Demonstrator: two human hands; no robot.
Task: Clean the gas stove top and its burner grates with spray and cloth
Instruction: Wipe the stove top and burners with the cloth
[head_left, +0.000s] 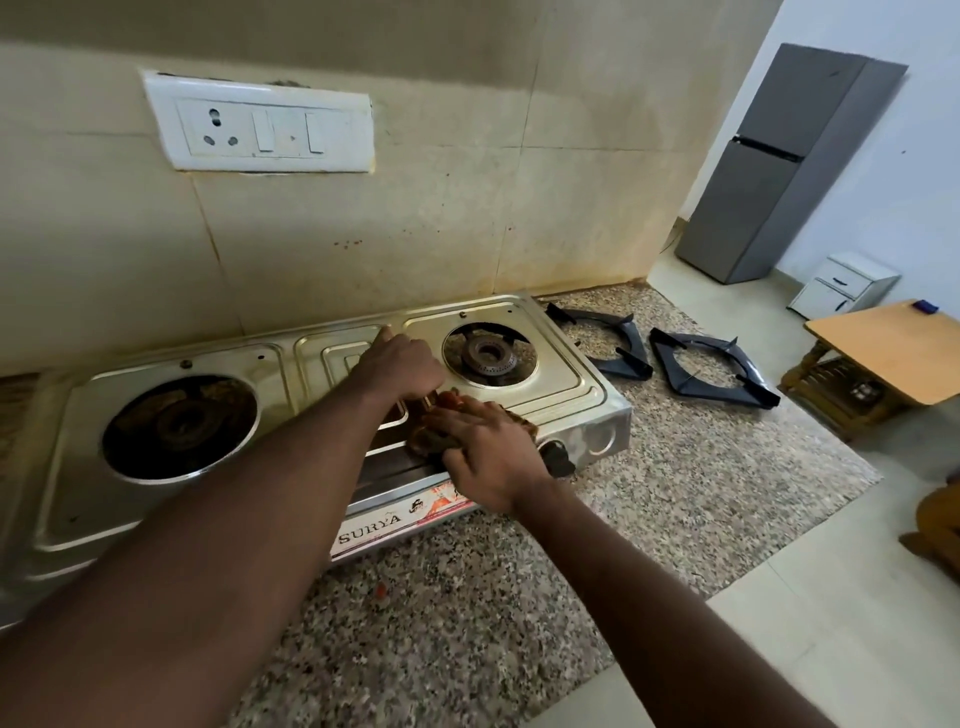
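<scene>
A steel two-burner gas stove (571, 384) sits on the granite counter with both grates off. Its left burner (179, 426) looks dark and dirty; the right burner (488, 356) sits in a shinier well. Two black grates (608, 338) (711, 371) lie on the counter to the stove's right. My left hand (400, 364) rests on the stove's middle panel, fingers curled under and holding nothing. Just in front of it, my right hand (488, 447) grips a bunched brownish cloth (423, 441) and presses it onto the stove's front middle. No spray bottle is in view.
A black knob (558, 457) sticks out of the stove front beside my right hand. A socket plate (260, 127) is on the tiled wall behind. Past the counter's right edge stand a grey fridge (769, 171), a small white cabinet (841, 283) and a wooden table (883, 348).
</scene>
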